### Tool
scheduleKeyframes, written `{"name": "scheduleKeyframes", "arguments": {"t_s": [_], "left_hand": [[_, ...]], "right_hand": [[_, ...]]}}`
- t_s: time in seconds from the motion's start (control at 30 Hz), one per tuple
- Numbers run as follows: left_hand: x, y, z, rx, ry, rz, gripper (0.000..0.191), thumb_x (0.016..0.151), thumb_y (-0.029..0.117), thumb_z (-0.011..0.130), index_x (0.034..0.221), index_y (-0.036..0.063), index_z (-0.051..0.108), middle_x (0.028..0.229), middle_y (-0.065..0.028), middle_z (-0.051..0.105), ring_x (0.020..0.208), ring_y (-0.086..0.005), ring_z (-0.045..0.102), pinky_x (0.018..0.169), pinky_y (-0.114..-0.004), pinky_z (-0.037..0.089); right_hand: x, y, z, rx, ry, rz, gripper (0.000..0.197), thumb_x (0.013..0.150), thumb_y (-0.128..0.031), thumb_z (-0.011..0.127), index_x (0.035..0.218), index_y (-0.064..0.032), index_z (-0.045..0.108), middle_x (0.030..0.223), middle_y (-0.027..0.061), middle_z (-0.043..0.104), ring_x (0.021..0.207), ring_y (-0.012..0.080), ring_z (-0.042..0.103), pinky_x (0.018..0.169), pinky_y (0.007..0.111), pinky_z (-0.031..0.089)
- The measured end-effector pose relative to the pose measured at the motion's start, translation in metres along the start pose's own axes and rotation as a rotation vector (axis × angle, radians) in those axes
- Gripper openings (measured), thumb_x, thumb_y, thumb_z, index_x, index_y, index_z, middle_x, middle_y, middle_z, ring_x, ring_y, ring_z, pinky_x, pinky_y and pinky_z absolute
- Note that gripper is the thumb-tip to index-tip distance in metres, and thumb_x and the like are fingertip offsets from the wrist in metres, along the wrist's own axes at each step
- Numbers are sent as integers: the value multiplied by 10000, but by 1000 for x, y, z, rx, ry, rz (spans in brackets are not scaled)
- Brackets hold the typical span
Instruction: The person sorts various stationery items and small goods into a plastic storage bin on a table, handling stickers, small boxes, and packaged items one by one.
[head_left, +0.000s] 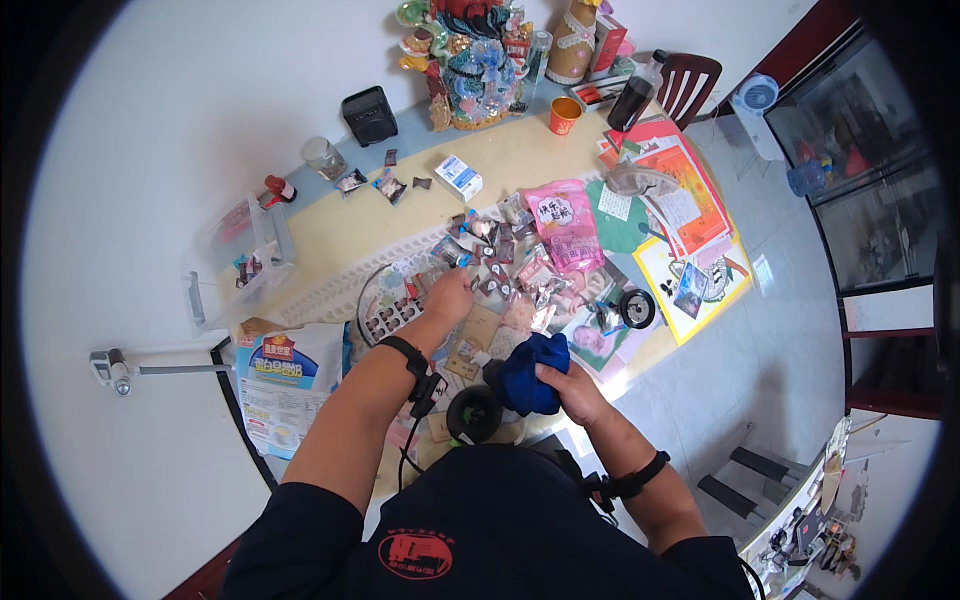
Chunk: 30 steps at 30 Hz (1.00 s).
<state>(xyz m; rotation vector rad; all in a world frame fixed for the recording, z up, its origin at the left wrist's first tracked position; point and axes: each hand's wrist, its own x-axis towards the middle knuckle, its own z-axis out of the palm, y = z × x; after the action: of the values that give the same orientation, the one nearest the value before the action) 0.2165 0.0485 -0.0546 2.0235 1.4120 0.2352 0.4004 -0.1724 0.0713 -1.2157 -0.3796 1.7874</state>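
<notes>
My right hand (574, 390) grips a crumpled dark blue cloth (531, 375) near the table's front edge. Over a pile of small wrapped sweets (491, 247), my left hand (450, 296) reaches with bent fingers. Its fingertips are largely hidden, so whether they pinch a sweet is unclear. Under the left wrist lies a sheet of small portrait photos (394, 319). A pink printed pouch (566, 229) rests behind the sweets. Close to my body, left of the cloth, stands a black round container (474, 414) with something green inside. A black round dial (637, 309) lies to the right.
A large printed food bag (289, 382) and a clear plastic box (251, 251) line the left side. At the back are a white carton (459, 178), an orange cup (565, 116), a bottle of dark liquid (636, 94) and a colourful figurine (476, 67). Papers (690, 199) cover the right end.
</notes>
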Motion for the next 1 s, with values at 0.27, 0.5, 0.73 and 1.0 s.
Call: {"name": "scheduleKeyframes", "arguments": {"t_s": [0.27, 0.5, 0.73, 1.0], "left_hand": [[-9, -10, 5, 115, 45, 41, 175, 791, 172, 636, 912, 48, 660, 952, -209, 651, 874, -399, 639, 781, -477, 523], [-20, -5, -4, 59, 4, 26, 171, 777, 155, 613, 859, 14, 665, 968, -236, 634, 859, -402, 629, 793, -486, 520], [-49, -11, -15, -23, -103, 35, 185, 789, 174, 618, 940, 68, 629, 954, -197, 616, 919, -387, 619, 791, -483, 514], [-25, 5, -13, 236, -130, 128, 388, 826, 209, 620, 1191, 99, 543, 1052, -204, 615, 986, -387, 625, 808, -490, 524]], "right_hand": [[-6, -1, 11, -61, 42, -27, 557, 919, -320, 679, 1328, 16, 507, 1192, 97, 616, 1071, 189, 595, 950, 331, 469], [-6, -5, 9, 69, 121, -71, 469, 946, -279, 639, 1313, -16, 509, 1207, 88, 605, 1107, 193, 578, 977, 343, 455], [12, -10, 6, 101, 148, -176, 445, 960, -250, 616, 1336, -50, 490, 1224, 76, 595, 1123, 216, 579, 987, 372, 464], [-10, -10, 8, 100, 161, -170, 451, 944, -268, 645, 1301, -21, 522, 1187, 70, 614, 1084, 183, 588, 963, 332, 464]]}}
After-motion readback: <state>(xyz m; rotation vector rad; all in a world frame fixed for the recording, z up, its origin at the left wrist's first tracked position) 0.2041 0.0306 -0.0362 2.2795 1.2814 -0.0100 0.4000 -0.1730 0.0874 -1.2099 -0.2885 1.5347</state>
